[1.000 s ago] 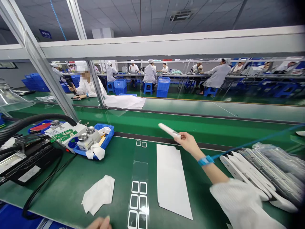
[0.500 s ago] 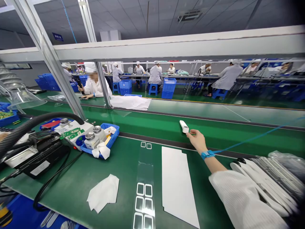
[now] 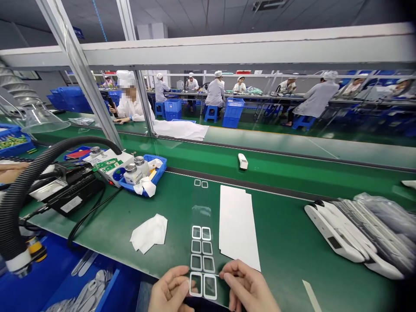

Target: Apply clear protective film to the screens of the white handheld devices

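A clear sheet of white square-frame stickers [image 3: 196, 246] lies lengthwise in front of me, its near end at the table edge. My left hand [image 3: 172, 289] pinches the sheet's near left edge, a fingertip partly showing through the clear film. At the near right edge, my right hand [image 3: 248, 286] has thumb and forefinger together on the film; its other fingers curl below. Farther off, a small white handheld device [image 3: 242, 161] rests on the green conveyor belt [image 3: 292, 175], apart from both hands.
White paper sheets [image 3: 238, 225] lie right of the film, a crumpled white wipe [image 3: 149, 233] left of it. White device housings [image 3: 338, 238] are stacked at right. A blue tray [image 3: 159, 173] with bottles and a black hose [image 3: 19, 208] stand at left. Co-workers sit beyond.
My right hand has come back from beside the white device to the sticker sheet, leaving the device on the belt. My left hand has come into view. The view has tilted down.
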The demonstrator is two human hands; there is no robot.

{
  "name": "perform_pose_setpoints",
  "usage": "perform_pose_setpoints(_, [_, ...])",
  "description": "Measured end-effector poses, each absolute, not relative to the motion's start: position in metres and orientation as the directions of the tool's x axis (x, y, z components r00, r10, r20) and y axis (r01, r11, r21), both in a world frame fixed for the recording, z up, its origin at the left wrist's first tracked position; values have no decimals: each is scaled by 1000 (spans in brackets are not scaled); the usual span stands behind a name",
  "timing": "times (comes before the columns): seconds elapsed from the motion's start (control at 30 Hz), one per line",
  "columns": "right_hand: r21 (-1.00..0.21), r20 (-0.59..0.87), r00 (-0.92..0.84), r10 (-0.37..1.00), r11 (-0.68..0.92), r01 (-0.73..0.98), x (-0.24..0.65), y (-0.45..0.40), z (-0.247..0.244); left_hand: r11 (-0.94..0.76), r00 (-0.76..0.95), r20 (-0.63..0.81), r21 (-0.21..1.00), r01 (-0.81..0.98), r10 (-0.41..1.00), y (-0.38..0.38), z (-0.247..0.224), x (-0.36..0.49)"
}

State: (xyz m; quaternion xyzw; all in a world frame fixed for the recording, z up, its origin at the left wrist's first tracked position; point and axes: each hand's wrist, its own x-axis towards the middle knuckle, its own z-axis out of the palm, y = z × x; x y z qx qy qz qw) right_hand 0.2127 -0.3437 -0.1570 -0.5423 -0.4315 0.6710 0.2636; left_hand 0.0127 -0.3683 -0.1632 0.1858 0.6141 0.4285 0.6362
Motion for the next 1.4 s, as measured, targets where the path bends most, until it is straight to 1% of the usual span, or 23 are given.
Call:
perform_pose_setpoints(0.07, [-874,-482,-224,847,-483,52,203,-348,-162,547,-113,-602,777,-312,791,-369,-162,15])
perform_pose_setpoints(0.2, [-881,-466,-155,871,-473,-16,195,-351,-162,503,-124,-559,806,-311,820,-369,-163,19])
perform_pose_setpoints(0.37, [-885,-450,-117,885,-460,-69,191,-353,-158,447,-164,-512,837,-315,843,-370,-165,25])
perform_pose_setpoints(0.53, [-887,-448,-84,890,-454,-87,189,-352,-161,426,-181,-491,852,-305,852,-369,-164,27])
perform_pose_setpoints(0.63, [-890,-441,-88,893,-447,-88,190,-351,-161,461,-139,-517,834,-305,844,-365,-162,24])
perform_pose_setpoints(0.7, [-892,-437,-107,893,-446,-81,190,-350,-162,494,-76,-529,827,-267,845,-361,-160,21])
perform_pose_setpoints(0.8, [-891,-440,-130,889,-450,-64,190,-349,-164,503,-11,-512,846,-176,859,-355,-158,18])
perform_pose_setpoints(0.9, [-892,-442,-162,882,-452,-26,191,-348,-166,492,21,-494,859,-142,869,-349,-154,17])
perform_pose_setpoints(0.97, [-924,-382,-170,908,-381,35,191,-348,-165,483,29,-484,864,-142,874,-346,-151,18])
perform_pose_setpoints(1.03, [-965,-243,-146,959,-224,135,192,-349,-159,482,9,-485,865,-138,874,-343,-149,17])
perform_pose_setpoints(1.1, [-971,-104,-114,988,-76,228,194,-353,-149,489,-20,-495,864,-118,869,-340,-149,16])
perform_pose_setpoints(1.13, [-968,-63,-97,993,-38,248,195,-355,-143,495,-32,-499,864,-94,866,-340,-150,14])
perform_pose_setpoints(1.2, [-974,-42,-54,998,-29,226,198,-360,-133,497,-60,-495,868,14,867,-340,-151,12])
perform_pose_setpoints(1.27, [-984,-71,-16,997,-68,164,202,-364,-127,424,-104,-411,877,225,906,-341,-152,9])
perform_pose_setpoints(1.33, [-981,-171,-11,985,-169,92,203,-367,-126,294,-125,-267,836,464,956,-342,-153,6])
perform_pose_setpoints(1.4, [-946,-324,-45,945,-324,7,203,-371,-131,193,-103,-165,772,605,981,-342,-153,3])
